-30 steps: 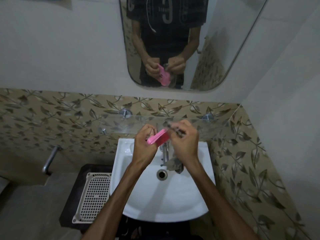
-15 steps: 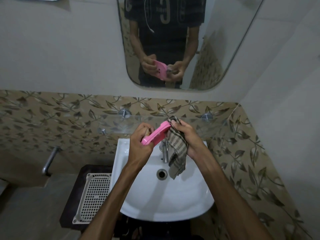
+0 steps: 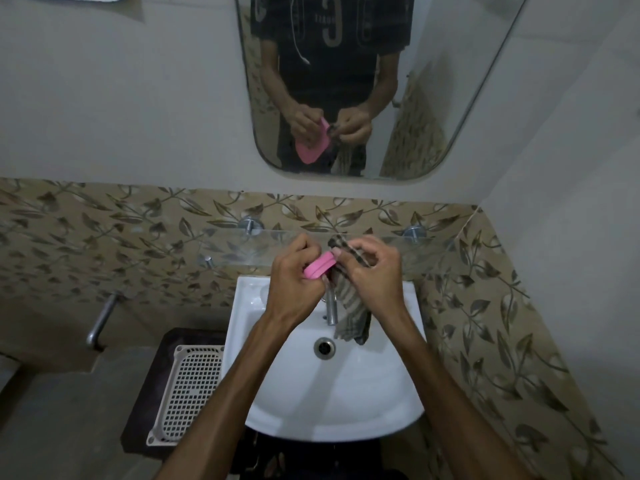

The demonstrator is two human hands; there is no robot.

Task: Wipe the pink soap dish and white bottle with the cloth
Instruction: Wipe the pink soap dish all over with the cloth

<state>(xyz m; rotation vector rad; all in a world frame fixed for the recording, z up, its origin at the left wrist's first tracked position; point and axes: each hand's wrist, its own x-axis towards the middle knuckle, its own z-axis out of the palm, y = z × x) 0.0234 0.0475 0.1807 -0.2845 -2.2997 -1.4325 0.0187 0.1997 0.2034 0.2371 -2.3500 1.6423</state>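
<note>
head view: the pink soap dish [image 3: 319, 267] is a small smooth plastic piece with rounded corners, seen almost edge-on, so only its thin rim and a strip of its side show. it sits above the back of the sink [image 3: 332, 403], just in front of the glass shelf [image 3: 277, 247]. the left hand [image 3: 294, 289] grips it, fingers curled round its left end, thumb hidden behind the knuckles. the right hand [image 3: 375, 275] pinches the cloth [image 3: 349, 306] against the dish's right end; its fingers are bent and clamped on the fabric, one fingertip resting on the pink edge. the cloth is a soft woven check in dull brown and grey, bunched at the hand and hanging in loose folds down beside the tap [image 3: 331, 308], its lower corner near the drain [image 3: 324, 347].

the sink is glossy white ceramic, squared at the back and rounded at the front, with a metal ring round the drain. the tap is a slim upright metal tube. the shelf is clear glass on round metal studs. behind it runs a band of tan tiles [image 3: 104, 244] printed with grey leaves and stems; above that the wall is plain and pale. a mirror [image 3: 450, 116] with rounded lower corners reflects the person's dark shirt, both hands, the broad pink face of the dish and the cloth hanging below. left of the sink a white perforated plastic tray [image 3: 187, 396] lies on a dark surface, and a metal pipe [image 3: 100, 320] sticks out of the wall.
</note>
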